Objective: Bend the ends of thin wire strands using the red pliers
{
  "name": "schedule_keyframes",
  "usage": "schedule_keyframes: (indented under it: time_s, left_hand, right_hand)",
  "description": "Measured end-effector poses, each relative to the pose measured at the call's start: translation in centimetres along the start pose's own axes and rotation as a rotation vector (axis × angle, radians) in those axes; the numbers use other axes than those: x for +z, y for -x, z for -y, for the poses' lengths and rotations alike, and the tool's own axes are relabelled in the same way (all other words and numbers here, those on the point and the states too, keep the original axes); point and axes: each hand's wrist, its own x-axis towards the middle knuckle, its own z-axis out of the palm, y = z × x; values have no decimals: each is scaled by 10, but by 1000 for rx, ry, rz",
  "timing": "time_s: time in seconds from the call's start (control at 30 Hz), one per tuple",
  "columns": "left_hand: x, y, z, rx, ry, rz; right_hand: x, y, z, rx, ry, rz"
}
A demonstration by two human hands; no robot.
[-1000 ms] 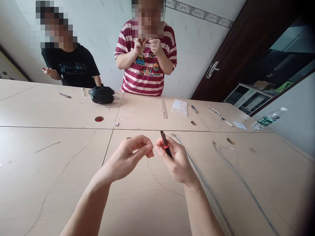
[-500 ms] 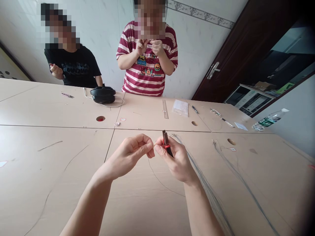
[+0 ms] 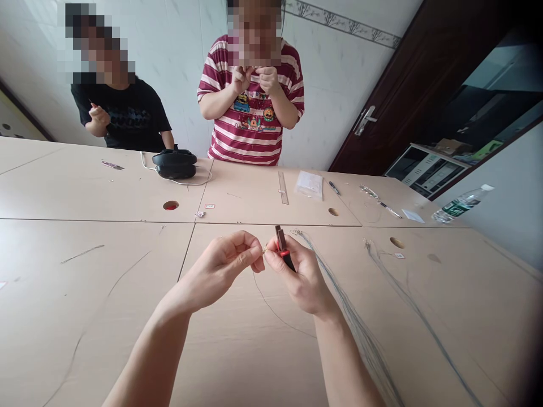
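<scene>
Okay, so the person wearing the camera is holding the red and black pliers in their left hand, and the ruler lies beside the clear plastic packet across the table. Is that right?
Not quite: the head view shows the red and black pliers in the right hand. The ruler does lie beside the clear plastic packet across the table.

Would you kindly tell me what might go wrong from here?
The tiny piece between the left hand and right hand could slip, being so small. The pliers, tucked in the right hand, might hamper its pinch. The thin strand hanging below could snag near the right forearm.
</scene>
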Motion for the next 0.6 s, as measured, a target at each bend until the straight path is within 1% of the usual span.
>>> schedule_keyframes:
  time_s: [0.17, 0.4, 0.6]
  left_hand:
    - [1, 0, 1, 15, 15, -28]
    - [6, -2, 3, 54, 17, -82]
    - [7, -3, 5, 32, -7, -68]
  right_hand:
    - [3, 0, -1, 5, -15, -31]
    - [7, 0, -3, 25, -98, -72]
    - [8, 1, -5, 28, -138, -78]
